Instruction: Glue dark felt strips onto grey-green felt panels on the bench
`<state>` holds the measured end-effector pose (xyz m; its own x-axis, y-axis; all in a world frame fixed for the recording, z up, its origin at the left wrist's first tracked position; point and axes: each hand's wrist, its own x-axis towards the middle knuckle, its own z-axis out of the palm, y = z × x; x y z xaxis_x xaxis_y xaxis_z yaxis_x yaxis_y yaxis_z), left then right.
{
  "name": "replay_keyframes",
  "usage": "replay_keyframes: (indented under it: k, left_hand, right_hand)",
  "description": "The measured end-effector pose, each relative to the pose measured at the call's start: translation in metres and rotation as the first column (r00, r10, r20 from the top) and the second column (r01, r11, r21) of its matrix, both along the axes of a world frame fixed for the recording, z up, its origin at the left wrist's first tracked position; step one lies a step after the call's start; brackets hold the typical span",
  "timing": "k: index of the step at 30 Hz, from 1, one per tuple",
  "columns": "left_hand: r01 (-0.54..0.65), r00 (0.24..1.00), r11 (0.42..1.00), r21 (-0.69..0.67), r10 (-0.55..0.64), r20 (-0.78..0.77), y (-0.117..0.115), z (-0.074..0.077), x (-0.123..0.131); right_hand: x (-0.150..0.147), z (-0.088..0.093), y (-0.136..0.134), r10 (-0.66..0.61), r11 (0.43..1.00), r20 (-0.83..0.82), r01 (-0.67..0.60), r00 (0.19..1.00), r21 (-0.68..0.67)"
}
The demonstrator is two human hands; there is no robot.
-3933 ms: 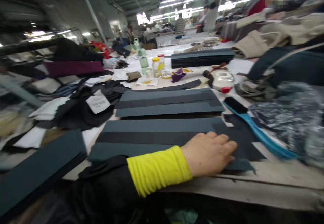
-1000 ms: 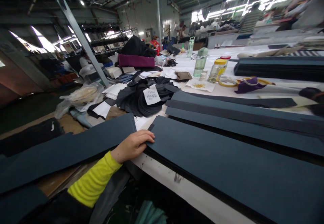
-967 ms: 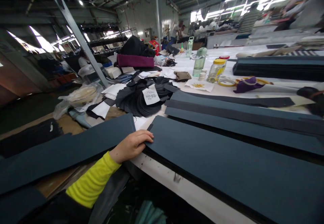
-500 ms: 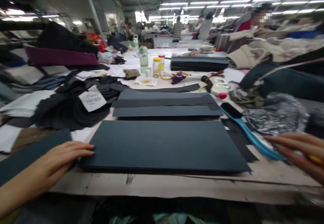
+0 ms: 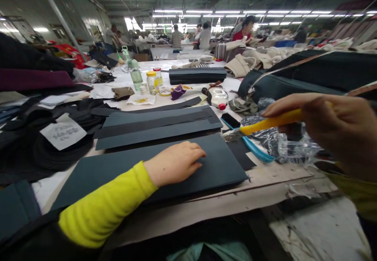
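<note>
My left hand (image 5: 175, 163), in a yellow sleeve, lies flat on top of a stack of dark slate-grey sheets (image 5: 219, 162), pressing down near their middle. Raised above the table at the right, my right hand (image 5: 326, 129) grips a yellow utility knife (image 5: 272, 120). Its metal blade tip (image 5: 232, 135) points left and hangs above the far right corner of the stack, not touching it. Beyond the stack lie several long dark strips (image 5: 159, 124).
A black-and-blue brush (image 5: 231, 120) and crumpled clear plastic (image 5: 291, 149) lie right of the stack. Farther back stand a glass jar (image 5: 152, 82), a water bottle (image 5: 136, 80) and a white tape holder (image 5: 218, 98). Black offcuts with a paper label (image 5: 63, 136) lie left. A co-worker (image 5: 244, 29) sits beyond.
My right hand has come up from the lower right edge, and the yellow knife now shows fully. My left hand has moved from the stack's left edge onto its top. The view has swung left.
</note>
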<state>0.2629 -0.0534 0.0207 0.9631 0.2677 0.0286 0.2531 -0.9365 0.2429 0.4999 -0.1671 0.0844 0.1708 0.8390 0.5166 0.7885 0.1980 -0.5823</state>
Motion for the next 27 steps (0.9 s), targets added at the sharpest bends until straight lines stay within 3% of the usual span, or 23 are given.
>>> replay_keyframes:
  k: [2,5,11,13,18,22,27]
  left_hand:
    - [0.016,1.0,1.0,0.003,-0.016,0.012,0.001,-0.009,0.021]
    - [0.018,0.999,1.0,0.01,-0.018,0.037,0.003,-0.02,0.041]
    - [0.014,1.0,1.0,-0.028,-0.014,0.008,0.005,-0.028,0.051]
    - [0.01,1.0,0.999,-0.04,-0.01,0.015,0.005,-0.028,0.05]
    - [-0.009,1.0,0.998,-0.056,0.01,0.014,0.005,-0.029,0.051]
    - [-0.011,1.0,0.999,-0.039,0.012,0.003,0.004,-0.03,0.051]
    - [-0.016,1.0,0.999,-0.033,0.016,0.005,0.003,-0.032,0.05]
  right_hand:
    - [0.004,-0.003,0.007,0.073,0.996,-0.063,-0.076,0.995,-0.043]
    - [0.012,-0.009,0.015,0.171,0.981,0.029,-0.167,0.985,-0.097]
    - [0.018,-0.021,0.023,0.386,0.917,0.188,-0.353,0.903,-0.184]
    - [0.016,-0.026,0.022,0.383,0.917,0.165,-0.351,0.909,-0.19]
    - [0.01,-0.036,0.013,0.262,0.925,-0.067,-0.271,0.963,-0.266]
    - [0.006,-0.039,0.013,0.209,0.962,-0.02,-0.209,0.978,-0.178]
    - [0.002,-0.048,0.009,0.287,0.929,0.077,-0.258,0.955,-0.265]
